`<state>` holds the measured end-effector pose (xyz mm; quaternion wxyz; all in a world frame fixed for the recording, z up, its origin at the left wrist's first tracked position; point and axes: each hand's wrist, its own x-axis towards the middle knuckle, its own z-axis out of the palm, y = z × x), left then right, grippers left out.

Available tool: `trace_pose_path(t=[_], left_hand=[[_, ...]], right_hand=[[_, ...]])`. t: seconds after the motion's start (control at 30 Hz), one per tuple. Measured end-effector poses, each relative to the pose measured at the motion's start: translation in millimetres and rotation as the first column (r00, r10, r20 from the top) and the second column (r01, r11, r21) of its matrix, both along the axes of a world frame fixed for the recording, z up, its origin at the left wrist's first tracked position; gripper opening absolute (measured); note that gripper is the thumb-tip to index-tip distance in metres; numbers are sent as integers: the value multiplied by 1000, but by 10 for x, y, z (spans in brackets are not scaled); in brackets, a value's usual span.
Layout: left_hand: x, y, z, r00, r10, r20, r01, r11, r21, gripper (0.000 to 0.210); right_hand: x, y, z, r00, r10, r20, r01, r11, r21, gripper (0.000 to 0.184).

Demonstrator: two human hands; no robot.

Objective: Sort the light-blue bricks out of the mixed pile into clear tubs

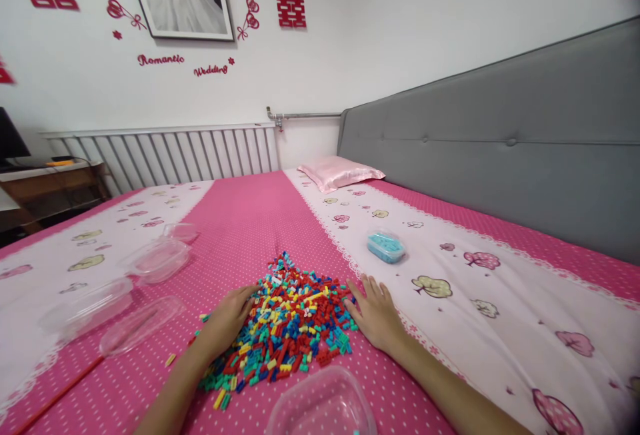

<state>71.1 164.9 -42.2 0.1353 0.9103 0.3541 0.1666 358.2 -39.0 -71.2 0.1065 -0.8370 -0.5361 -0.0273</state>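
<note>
A heap of small toy building bricks (290, 315) in red, yellow, green, blue and white lies on the pink bedspread. At the heap's left edge rests my left hand (229, 318), fingers stretched toward the bricks and nothing visible in it; some fingertips are hard to make out. My right hand (377, 312) lies on the other side, palm down with fingers spread, its thumb side beside the bricks. Just in front of the heap stands a clear plastic box (280, 415), cut off by the lower picture edge, with a small blue-green piece inside.
A lidded clear box of light-blue bricks (386, 247) sits beyond my right hand. Several clear containers (157, 258) and a clear lid (143, 325) lie to the left, near a thin red stick (65, 392). Farther off are a pink pillow (340, 172) and grey headboard (490, 128).
</note>
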Motion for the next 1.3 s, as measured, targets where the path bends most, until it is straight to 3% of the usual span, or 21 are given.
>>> trace_pose_path(t=[1.3], left_hand=[[-34, 33, -48, 999, -19, 35, 19, 1000, 9, 55]], right_hand=[[2, -1, 7, 1000, 5, -15, -4, 1000, 10, 58]])
